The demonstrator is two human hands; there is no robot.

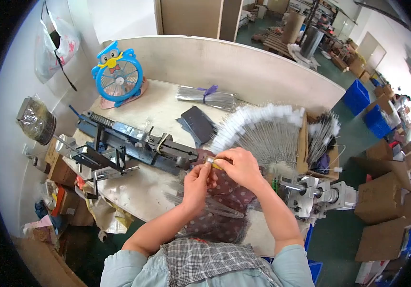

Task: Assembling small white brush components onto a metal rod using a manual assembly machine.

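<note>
My left hand (pixel 198 185) and my right hand (pixel 240 166) meet over the near middle of the bench. Both are closed, thumbs and fingers pinching a small yellow and whitish piece (pixel 216 166) whose kind is too small to make out. Beneath them lies a dark red polka-dot cloth (pixel 221 227). Several thin metal wires (pixel 224 209) rest on that cloth, just below my hands. Right beyond my fingers is the end of a long dark metal bench machine (pixel 155 152).
Metal wires with white ends (pixel 251 126) fan out behind my right hand, beside a cardboard box (pixel 302 148) holding more. A tied wire bundle (pixel 205 97), dark phone-like slab (pixel 198 123) and blue fan (pixel 119 79) stand farther back. A metal clamping device (pixel 318 193) sits at right.
</note>
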